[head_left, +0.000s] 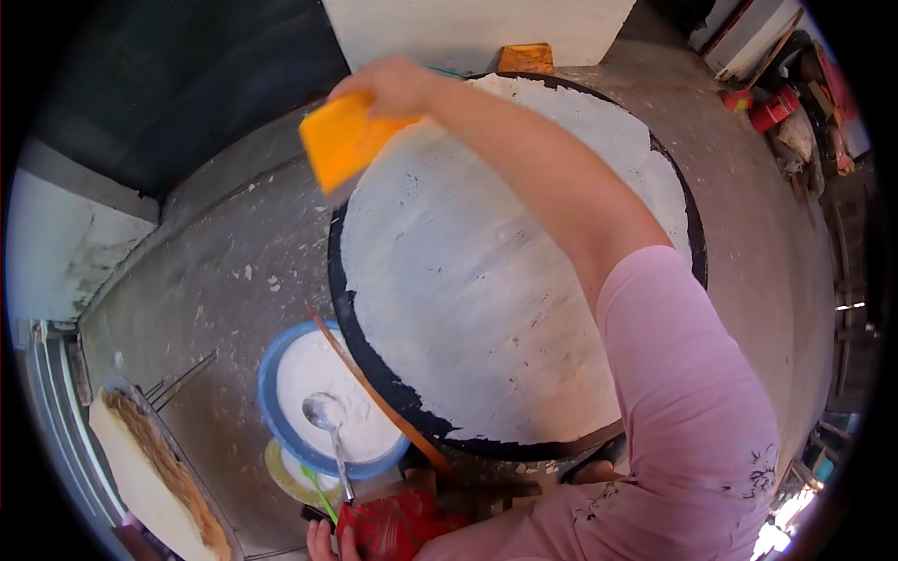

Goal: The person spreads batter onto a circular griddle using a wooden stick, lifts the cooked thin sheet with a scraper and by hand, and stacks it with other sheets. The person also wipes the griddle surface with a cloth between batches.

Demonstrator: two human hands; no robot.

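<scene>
My right hand (pixel 379 82) is closed on a flat yellow scraper (pixel 339 140), held at the far left rim of a large round griddle (pixel 339 271). A thin white sheet of batter (pixel 486 280) covers nearly all of the dark griddle, with ragged edges and small holes. My right arm crosses above it. My left hand (pixel 334 544) is low at the bottom edge, partly cut off, its visible fingers apart beside red cloth (pixel 398 524). A small dark object (pixel 315 513) lies just above those fingers. The scraper and right hand are slightly blurred.
Left of the griddle stands a blue basin (pixel 267 374) of white batter with a metal ladle (pixel 325 411) in it. A curved brown stick (pixel 374 393) leans across its rim. A yellow-green bowl (pixel 285 475) sits below. An orange block (pixel 526 58) is behind the griddle.
</scene>
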